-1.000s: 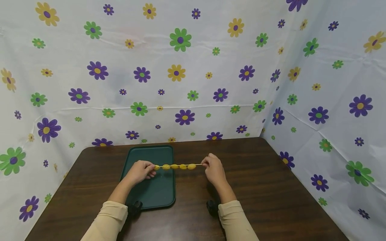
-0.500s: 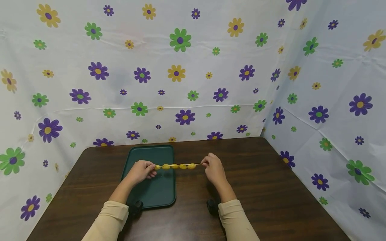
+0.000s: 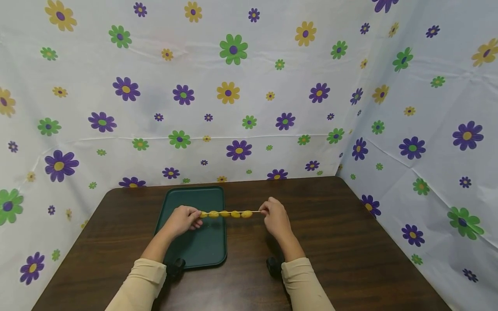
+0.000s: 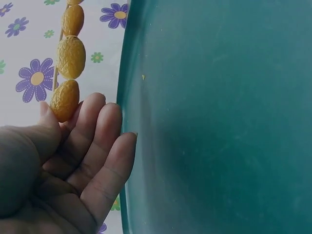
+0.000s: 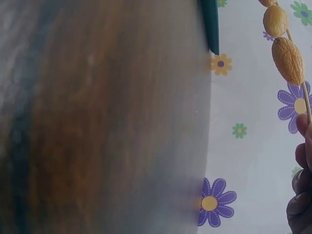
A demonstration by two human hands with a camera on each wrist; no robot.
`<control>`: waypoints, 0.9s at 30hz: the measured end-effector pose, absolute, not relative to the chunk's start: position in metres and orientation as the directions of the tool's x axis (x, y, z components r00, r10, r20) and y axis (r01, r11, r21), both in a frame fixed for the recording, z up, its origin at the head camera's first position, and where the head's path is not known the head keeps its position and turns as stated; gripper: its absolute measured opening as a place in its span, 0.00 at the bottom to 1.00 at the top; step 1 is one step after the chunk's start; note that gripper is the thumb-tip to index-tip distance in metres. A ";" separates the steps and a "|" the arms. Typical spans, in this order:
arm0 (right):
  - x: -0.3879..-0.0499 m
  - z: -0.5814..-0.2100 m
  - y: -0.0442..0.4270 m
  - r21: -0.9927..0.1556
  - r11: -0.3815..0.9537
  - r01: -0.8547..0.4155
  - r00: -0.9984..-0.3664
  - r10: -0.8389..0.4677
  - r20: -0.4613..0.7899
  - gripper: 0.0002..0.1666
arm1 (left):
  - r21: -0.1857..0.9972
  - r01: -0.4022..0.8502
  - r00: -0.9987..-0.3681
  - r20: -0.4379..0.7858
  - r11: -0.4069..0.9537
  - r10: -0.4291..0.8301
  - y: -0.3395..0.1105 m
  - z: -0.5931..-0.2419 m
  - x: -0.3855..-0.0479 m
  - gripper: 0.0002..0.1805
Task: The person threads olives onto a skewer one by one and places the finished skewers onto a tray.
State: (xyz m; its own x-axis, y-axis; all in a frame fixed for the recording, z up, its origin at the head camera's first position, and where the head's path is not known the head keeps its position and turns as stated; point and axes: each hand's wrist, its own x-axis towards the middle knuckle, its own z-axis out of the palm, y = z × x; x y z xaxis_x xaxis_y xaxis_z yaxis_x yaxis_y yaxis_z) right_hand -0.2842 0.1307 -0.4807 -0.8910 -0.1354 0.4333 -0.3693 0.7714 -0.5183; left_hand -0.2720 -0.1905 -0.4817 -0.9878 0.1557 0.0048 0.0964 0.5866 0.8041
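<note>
A thin wooden skewer (image 3: pixel 256 211) runs level between both hands, strung with several wrinkled yellow oval pieces (image 3: pixel 235 214) that look like dates. My left hand (image 3: pixel 180 222), over the green tray, pinches the left end at the last piece between thumb and fingers. In the left wrist view, that end piece (image 4: pixel 65 101) sits at the thumb tip and the other fingers are loosely bent. My right hand (image 3: pixel 277 219) pinches the bare right end of the stick above the table. The right wrist view shows the stick meeting the fingertips (image 5: pixel 301 124), beside a wrinkled piece (image 5: pixel 288 61).
The dark green tray (image 3: pixel 200 250) lies on the brown wooden table (image 3: pixel 323 242), left of the middle. A flower-patterned white cloth (image 3: pixel 256 112) hangs behind the table and along its sides. Black wrist mounts (image 3: pixel 177 267) sit below both hands.
Both hands keep the same hold on the skewer, which stays level and almost still. Only the head view shifts very slightly.
</note>
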 end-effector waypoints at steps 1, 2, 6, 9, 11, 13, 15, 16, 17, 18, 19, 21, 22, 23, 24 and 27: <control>-0.284 -0.481 0.131 -0.520 0.770 -0.369 -0.891 -0.133 0.435 0.05 | 0.806 0.097 -0.987 0.003 0.584 0.160 -0.191 -0.482 -0.272 0.15; -0.284 -0.481 0.131 -0.524 0.770 -0.364 -0.892 -0.128 0.433 0.05 | 0.808 0.101 -0.986 0.003 0.580 0.167 -0.191 -0.482 -0.272 0.15; -0.285 -0.482 0.131 -0.539 0.763 -0.358 -0.896 -0.117 0.429 0.05 | 0.828 0.111 -0.979 -0.004 0.549 0.204 -0.195 -0.486 -0.275 0.15; -0.285 -0.482 0.132 -0.553 0.748 -0.365 -0.895 -0.119 0.430 0.06 | 0.844 0.117 -0.974 -0.005 0.523 0.225 -0.197 -0.488 -0.277 0.17; -0.285 -0.482 0.132 -0.561 0.738 -0.375 -0.893 -0.124 0.433 0.07 | 0.841 0.128 -0.974 0.006 0.526 0.227 -0.198 -0.488 -0.277 0.18; -0.285 -0.482 0.132 -0.566 0.729 -0.385 -0.890 -0.130 0.438 0.06 | 0.829 0.153 -0.973 0.030 0.538 0.229 -0.198 -0.488 -0.276 0.19; -0.285 -0.483 0.133 -0.564 0.726 -0.394 -0.886 -0.136 0.443 0.05 | 0.814 0.172 -0.973 0.053 0.555 0.225 -0.197 -0.487 -0.276 0.19; -0.285 -0.483 0.133 -0.564 0.724 -0.396 -0.885 -0.137 0.445 0.05 | 0.808 0.176 -0.974 0.059 0.562 0.219 -0.197 -0.487 -0.276 0.18; -0.285 -0.483 0.133 -0.563 0.724 -0.398 -0.884 -0.139 0.446 0.04 | 0.803 0.183 -0.973 0.067 0.568 0.219 -0.197 -0.487 -0.277 0.18; -0.285 -0.483 0.133 -0.562 0.724 -0.400 -0.883 -0.141 0.447 0.04 | 0.801 0.187 -0.973 0.072 0.569 0.218 -0.197 -0.487 -0.277 0.17; -0.285 -0.483 0.134 -0.561 0.724 -0.402 -0.883 -0.143 0.447 0.04 | 0.801 0.188 -0.973 0.075 0.568 0.216 -0.197 -0.487 -0.277 0.17; -0.285 -0.483 0.133 -0.562 0.722 -0.402 -0.884 -0.146 0.445 0.04 | 0.801 0.186 -0.975 0.078 0.569 0.208 -0.197 -0.487 -0.278 0.16; -0.285 -0.483 0.133 -0.561 0.723 -0.403 -0.884 -0.149 0.443 0.04 | 0.799 0.193 -0.974 0.084 0.569 0.212 -0.198 -0.487 -0.278 0.15; -0.285 -0.483 0.133 -0.564 0.721 -0.403 -0.885 -0.151 0.440 0.04 | 0.800 0.194 -0.973 0.085 0.567 0.212 -0.198 -0.487 -0.277 0.15; -0.285 -0.483 0.133 -0.564 0.720 -0.403 -0.886 -0.153 0.437 0.04 | 0.801 0.191 -0.974 0.084 0.567 0.210 -0.197 -0.487 -0.277 0.14; -0.285 -0.483 0.133 -0.571 0.720 -0.395 -0.894 -0.159 0.419 0.05 | 0.797 0.202 -0.971 0.088 0.569 0.222 -0.198 -0.486 -0.277 0.13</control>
State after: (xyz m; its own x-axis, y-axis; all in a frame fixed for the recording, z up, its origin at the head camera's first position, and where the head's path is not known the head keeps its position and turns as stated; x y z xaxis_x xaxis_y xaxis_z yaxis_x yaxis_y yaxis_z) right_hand -0.2851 0.1332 -0.4829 -0.8941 -0.1586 0.4188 -0.3951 0.7197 -0.5710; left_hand -0.2766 -0.1978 -0.4858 -0.9712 0.2218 0.0876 0.2018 0.5687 0.7974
